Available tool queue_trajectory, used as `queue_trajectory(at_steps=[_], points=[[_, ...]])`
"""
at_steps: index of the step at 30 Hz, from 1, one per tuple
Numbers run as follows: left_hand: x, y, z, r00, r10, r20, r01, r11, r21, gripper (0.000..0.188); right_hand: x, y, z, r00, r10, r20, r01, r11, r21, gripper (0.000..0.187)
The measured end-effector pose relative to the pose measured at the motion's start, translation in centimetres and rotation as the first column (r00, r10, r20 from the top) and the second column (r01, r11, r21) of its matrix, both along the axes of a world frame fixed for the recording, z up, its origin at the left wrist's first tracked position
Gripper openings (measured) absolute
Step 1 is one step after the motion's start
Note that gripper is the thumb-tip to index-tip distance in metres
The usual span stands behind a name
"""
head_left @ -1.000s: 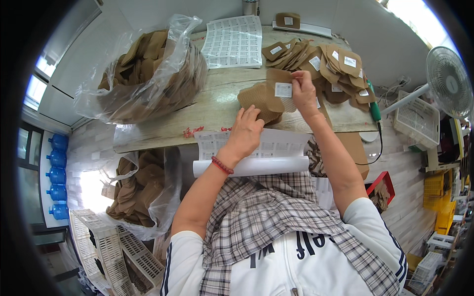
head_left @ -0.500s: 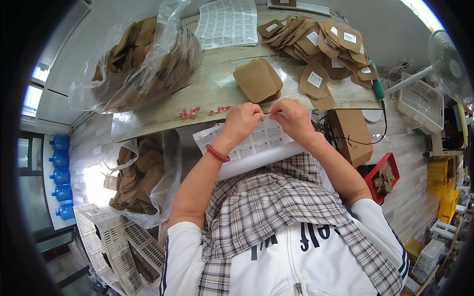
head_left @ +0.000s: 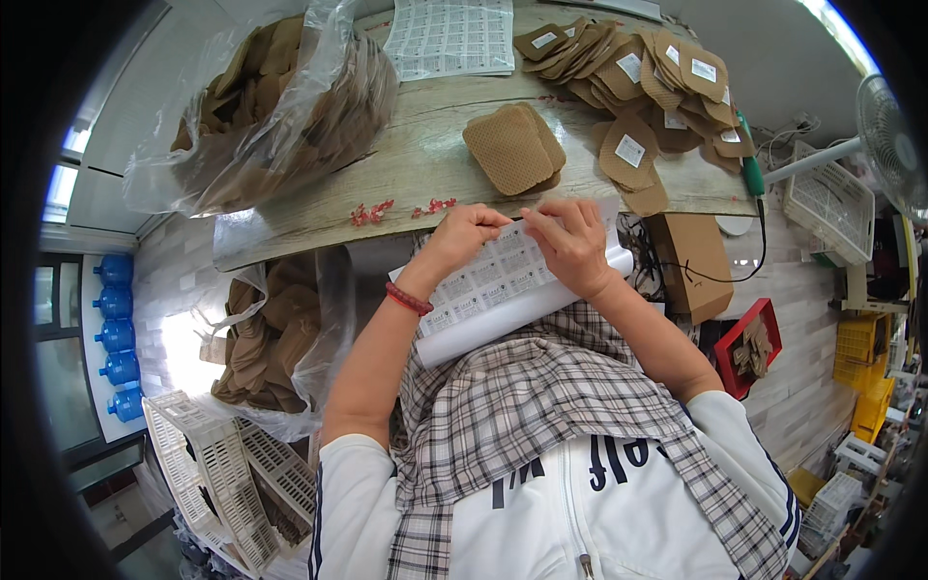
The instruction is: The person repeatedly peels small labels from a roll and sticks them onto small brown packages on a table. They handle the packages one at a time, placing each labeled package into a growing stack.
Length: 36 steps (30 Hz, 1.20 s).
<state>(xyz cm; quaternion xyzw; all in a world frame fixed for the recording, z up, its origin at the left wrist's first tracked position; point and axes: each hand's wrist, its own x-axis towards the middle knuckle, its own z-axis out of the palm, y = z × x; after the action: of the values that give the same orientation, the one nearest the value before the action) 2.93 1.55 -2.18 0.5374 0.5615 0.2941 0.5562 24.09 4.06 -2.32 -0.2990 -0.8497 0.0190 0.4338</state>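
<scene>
A white sheet of printed labels [head_left: 498,275] lies curled over my lap, its near edge bent into a roll. My left hand [head_left: 462,240], with a red bead bracelet at the wrist, pinches the sheet's far edge. Close beside it, my right hand [head_left: 572,244] pinches the same edge with thumb and forefinger. Whether a loose label is between the fingertips is too small to tell. Just beyond my hands, a small stack of brown textured pads [head_left: 512,150] with rounded corners sits on the table [head_left: 425,155].
Brown pads with white labels [head_left: 628,150] are heaped at the back right, by a green-handled tool [head_left: 751,164] on a cord. A clear bag of pads [head_left: 280,116] stands at left, another bag [head_left: 275,338] below. Label sheets [head_left: 449,39] lie at the back. Red scraps [head_left: 372,212] dot the front edge.
The label sheet has tilted, and more of its printed face shows. My right hand's fingers have lifted and spread somewhat, while both hands stay at the far edge.
</scene>
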Motion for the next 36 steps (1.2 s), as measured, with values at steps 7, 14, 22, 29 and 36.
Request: queue_trajectory(at_steps=[7, 14, 22, 29, 36], points=[[-0.2, 0.5, 0.9, 0.998, 0.006, 0.059, 0.001, 0.994, -0.107, 0.025, -0.5, 0.2, -1.7, 0.996, 0.028, -0.085, -0.038, 0.992, -0.121, 0.021], [0.0, 1.0, 1.3, 0.995, 0.030, 0.100, -0.007, 0.974, -0.228, 0.023, -1.3, -1.0, -1.5, 0.992, -0.061, -0.115, 0.031, 0.968, -0.248, 0.014], [-0.4, 1.5, 1.8, 1.000, 0.002, -0.026, -0.007, 0.985, -0.171, 0.018, -1.6, -1.0, -2.0, 0.964, -0.015, -0.266, -0.083, 0.931, -0.355, 0.014], [-1.5, 0.5, 2.4, 0.942, 0.047, -0.332, -0.015, 0.995, 0.099, 0.016, 0.2, -0.9, -1.1, 0.950, 0.214, -0.227, -0.291, 0.872, -0.393, 0.013], [0.6, 0.6, 3.3, 0.818, 0.214, -0.534, 0.178, 0.788, 0.589, 0.006, 1.3, 3.7, 2.3, 0.720, -0.099, -0.687, -0.541, 0.539, -0.645, 0.005]])
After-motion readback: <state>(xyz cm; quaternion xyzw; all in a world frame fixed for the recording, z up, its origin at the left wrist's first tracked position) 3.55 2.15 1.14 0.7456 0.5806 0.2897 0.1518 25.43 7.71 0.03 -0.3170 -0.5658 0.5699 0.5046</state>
